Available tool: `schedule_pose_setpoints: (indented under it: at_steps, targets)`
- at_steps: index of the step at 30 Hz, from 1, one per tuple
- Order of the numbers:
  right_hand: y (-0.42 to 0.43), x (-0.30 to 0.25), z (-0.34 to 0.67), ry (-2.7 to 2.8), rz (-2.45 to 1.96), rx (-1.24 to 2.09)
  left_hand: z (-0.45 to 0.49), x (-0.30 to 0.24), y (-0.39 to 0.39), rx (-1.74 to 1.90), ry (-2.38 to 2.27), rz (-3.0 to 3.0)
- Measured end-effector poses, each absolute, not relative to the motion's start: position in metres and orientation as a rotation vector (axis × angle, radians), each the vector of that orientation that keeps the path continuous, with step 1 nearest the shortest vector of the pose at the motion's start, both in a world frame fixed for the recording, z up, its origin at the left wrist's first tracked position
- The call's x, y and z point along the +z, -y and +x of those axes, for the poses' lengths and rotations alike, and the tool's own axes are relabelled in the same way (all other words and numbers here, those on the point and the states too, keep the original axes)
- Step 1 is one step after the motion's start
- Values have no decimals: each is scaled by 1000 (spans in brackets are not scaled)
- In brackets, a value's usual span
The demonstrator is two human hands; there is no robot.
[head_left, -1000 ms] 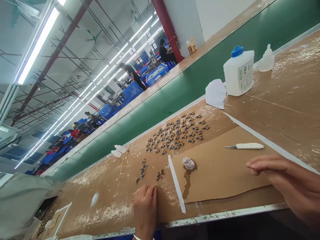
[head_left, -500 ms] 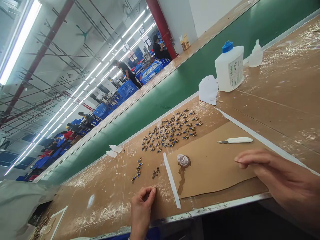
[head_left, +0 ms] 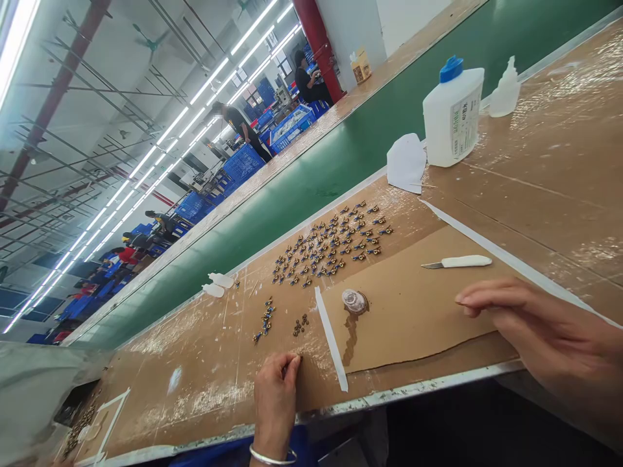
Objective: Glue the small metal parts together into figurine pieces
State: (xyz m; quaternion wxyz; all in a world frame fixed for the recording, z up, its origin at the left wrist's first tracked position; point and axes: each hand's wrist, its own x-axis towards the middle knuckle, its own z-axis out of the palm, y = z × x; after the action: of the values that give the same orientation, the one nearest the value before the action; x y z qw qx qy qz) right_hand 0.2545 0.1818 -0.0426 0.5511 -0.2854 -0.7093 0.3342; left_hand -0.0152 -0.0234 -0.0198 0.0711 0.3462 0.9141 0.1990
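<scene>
Because these beads (head_left: 301,325) are so small, a light, steady fingertip touch should suit the work best. The left hand (head_left: 275,389)'s grip is narrow, thumb meeting forefinger; the right hand (head_left: 540,327) hangs over the cardboard (head_left: 403,318), and I cannot tell how closed it is or whether either holds anything. The beads look dark and roundish, loosely clustered on the counter (head_left: 195,363) just beyond the left hand.

Small round brown pieces (head_left: 298,326) lie beyond a person's pinched left hand (head_left: 276,383); a white-handled, metal-bladed knife (head_left: 462,262), beyond the right hand (head_left: 540,331).
</scene>
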Motion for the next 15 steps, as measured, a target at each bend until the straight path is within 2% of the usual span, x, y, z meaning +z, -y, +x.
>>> schedule_pose_setpoints:
  at_steps: [10,15]
  targets:
    - [-176,-36,253,1651,-731,827,-13,-17,25,610,-2738,1045]
    - [-183,-49,257,1691,-683,762,-41,-17,41,678,-2878,986]
